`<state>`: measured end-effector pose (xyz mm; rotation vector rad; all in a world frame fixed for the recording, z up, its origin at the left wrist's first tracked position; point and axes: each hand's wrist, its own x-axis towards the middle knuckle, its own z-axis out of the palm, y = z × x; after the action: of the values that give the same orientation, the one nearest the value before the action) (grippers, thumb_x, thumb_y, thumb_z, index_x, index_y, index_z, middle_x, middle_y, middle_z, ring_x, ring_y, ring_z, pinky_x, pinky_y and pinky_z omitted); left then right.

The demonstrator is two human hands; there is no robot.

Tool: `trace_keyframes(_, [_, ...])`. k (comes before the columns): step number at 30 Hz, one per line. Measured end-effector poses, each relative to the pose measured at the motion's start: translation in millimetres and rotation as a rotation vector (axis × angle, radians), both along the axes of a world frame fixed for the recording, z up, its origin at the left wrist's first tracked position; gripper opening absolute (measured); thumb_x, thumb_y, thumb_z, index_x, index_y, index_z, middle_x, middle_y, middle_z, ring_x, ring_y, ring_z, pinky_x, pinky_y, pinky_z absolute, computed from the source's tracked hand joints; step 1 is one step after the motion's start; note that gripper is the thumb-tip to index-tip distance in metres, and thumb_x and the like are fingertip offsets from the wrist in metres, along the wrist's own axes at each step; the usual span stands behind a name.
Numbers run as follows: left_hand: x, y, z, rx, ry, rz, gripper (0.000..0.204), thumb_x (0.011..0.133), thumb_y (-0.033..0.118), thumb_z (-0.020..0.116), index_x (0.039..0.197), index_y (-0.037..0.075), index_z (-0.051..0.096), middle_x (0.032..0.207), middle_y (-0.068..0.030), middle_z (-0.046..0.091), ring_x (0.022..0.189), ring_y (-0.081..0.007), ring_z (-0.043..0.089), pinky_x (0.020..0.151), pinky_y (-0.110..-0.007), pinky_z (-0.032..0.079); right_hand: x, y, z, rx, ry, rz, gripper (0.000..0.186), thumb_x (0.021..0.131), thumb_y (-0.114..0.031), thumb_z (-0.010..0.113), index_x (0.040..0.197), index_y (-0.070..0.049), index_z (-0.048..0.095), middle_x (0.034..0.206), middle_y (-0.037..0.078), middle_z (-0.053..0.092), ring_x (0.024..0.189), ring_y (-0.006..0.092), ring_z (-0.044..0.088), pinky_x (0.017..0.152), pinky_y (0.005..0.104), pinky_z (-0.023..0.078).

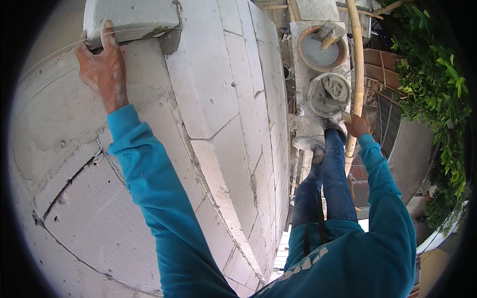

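Observation:
At the far left top, a pale lightweight concrete block [131, 20] sits over the wall's top, with a dark gap and grey mortar [171, 42] under its near edge. My left hand [103, 72] grips this block's near left corner, two fingers stretched up against it. A thin string [57, 48] runs across the block's face by those fingers. Low on the right, beside a bamboo pole, my right hand [358, 127] is closed round a pale handle. It looks like a trowel [347, 117]; its blade is hard to make out near my foot.
The block wall [218, 99] fills the left and centre. Beside my feet, a platform [300, 84] carries a bucket of wet mortar [329, 97] and an orange-brown basin of greyish water [320, 52] with a wooden-handled tool [332, 38]. A bamboo pole [357, 59] runs along its right, before leafy branches [437, 79].

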<state>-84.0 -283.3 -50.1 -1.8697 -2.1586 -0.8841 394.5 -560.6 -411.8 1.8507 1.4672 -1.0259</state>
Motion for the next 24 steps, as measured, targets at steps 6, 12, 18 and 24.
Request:
trace_keyframes(6, [14.7,-0.4,13.4,-0.056,-0.057,0.047,0.062,0.088,0.037,0.069,0.129,-0.005,0.048,0.109,-0.0278,0.062,0.076,-0.027,0.072,0.062,-0.032,0.059,47.5,-52.3,-21.2,-0.033,0.17,-0.416,0.056,0.081,-0.049,0.065,0.102,0.003,0.065,0.099,0.026,0.067,0.094,0.0394,0.066,0.086,0.0488,0.052])
trace_keyframes(12, [10.1,-2.5,18.9,-0.11,0.032,0.116,0.063,0.088,0.039,0.069,0.129,-0.003,0.05,0.118,-0.0285,0.059,0.1,-0.0359,0.066,0.08,-0.04,0.056,5.1,-35.8,36.6,-0.083,0.289,-0.647,0.046,0.084,-0.034,0.069,0.108,0.005,0.062,0.077,0.017,0.066,0.061,0.0264,0.068,0.051,0.0388,0.058])
trace_keyframes(18, [-3.3,4.7,7.8,-0.049,0.102,-0.009,0.061,0.089,0.038,0.066,0.131,-0.003,0.049,0.133,-0.0264,0.053,0.122,-0.041,0.053,0.102,-0.043,0.042,1.7,-67.6,2.8,-0.067,0.379,-0.751,0.046,0.081,-0.032,0.069,0.112,0.001,0.063,0.078,0.016,0.066,0.06,0.0253,0.067,0.054,0.0378,0.057])
trace_keyframes(24, [-0.1,-22.0,7.2,-0.031,0.155,0.0,0.064,0.092,0.033,0.063,0.14,-0.004,0.041,0.139,-0.0283,0.046,0.125,-0.0419,0.05,0.103,-0.043,0.042,-2.7,-58.8,14.2,-0.005,0.104,-0.374,0.051,0.076,-0.04,0.069,0.11,-0.002,0.063,0.103,0.023,0.068,0.101,0.039,0.064,0.087,0.0474,0.05])
